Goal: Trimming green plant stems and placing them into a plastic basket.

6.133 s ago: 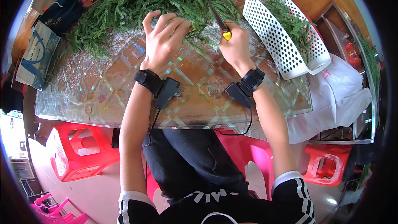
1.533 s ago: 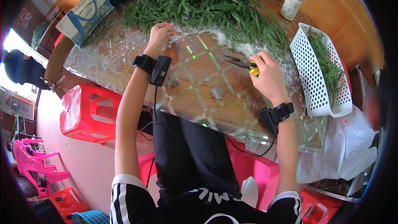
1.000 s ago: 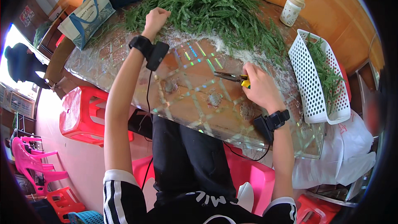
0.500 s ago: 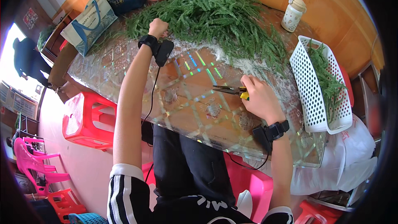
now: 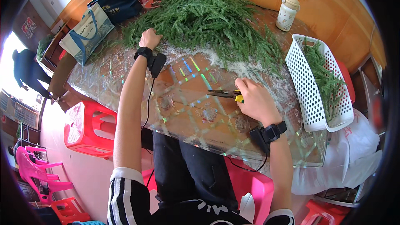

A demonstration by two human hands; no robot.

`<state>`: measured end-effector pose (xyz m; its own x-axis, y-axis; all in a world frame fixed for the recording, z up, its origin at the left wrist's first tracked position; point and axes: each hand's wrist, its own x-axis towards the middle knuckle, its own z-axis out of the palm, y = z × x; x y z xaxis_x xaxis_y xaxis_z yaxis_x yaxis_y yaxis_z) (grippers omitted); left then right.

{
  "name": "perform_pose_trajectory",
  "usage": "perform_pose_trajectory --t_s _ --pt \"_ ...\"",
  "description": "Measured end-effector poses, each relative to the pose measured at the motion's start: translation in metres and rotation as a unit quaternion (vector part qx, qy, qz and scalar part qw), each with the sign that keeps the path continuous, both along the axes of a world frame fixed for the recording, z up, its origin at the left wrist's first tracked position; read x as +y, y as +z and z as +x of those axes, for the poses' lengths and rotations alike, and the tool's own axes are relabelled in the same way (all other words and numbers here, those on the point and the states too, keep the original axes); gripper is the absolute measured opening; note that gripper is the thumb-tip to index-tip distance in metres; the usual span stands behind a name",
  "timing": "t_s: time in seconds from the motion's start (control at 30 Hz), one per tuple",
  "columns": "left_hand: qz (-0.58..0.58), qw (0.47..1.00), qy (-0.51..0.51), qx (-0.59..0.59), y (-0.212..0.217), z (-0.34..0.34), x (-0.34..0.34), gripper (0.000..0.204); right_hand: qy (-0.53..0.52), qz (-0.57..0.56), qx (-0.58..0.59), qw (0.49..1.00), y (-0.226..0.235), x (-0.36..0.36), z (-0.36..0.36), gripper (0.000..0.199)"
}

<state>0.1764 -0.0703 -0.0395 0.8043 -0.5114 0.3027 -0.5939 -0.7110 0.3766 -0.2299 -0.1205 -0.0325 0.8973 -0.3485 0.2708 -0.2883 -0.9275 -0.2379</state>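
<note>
A large heap of green artificial pine branches, dusted with white flakes, lies across the far side of the table. My left hand is at the heap's left front edge, fingers curled closed. What they grip, if anything, is hidden. My right hand is wrapped round the yellow handles of a pair of long-nose pliers. The pliers are held over the table in front of the heap, their dark jaws pointing left and slightly parted, with nothing between them.
Glass with a patterned cover tops the table, and white flakes are scattered over it. A white perforated basket with more branches stands at right, near a bottle. Bags sit at far left. A red stool stands below.
My left hand has drawn slightly nearer and to the left along the heap's edge. The pliers in my right hand have shifted a little left. The view has tilted slightly.
</note>
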Motion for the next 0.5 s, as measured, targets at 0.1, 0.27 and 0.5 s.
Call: perform_pose_trajectory --t_s 0.1,0.27,0.5 --pt "0.008 1.0 -0.007 0.008 0.002 0.002 0.0 0.033 -0.016 -0.01 0.002 1.0 -0.002 0.002 -0.002 0.041" --pt "0.004 1.0 -0.006 -0.008 -0.005 0.018 0.006 0.028 -0.019 0.026 0.023 0.999 -0.003 0.004 0.001 0.046" --pt "-0.091 0.995 -0.03 -0.039 0.018 -0.001 -0.002 0.028 -0.02 0.015 0.032 0.999 -0.004 -0.001 -0.002 0.049"
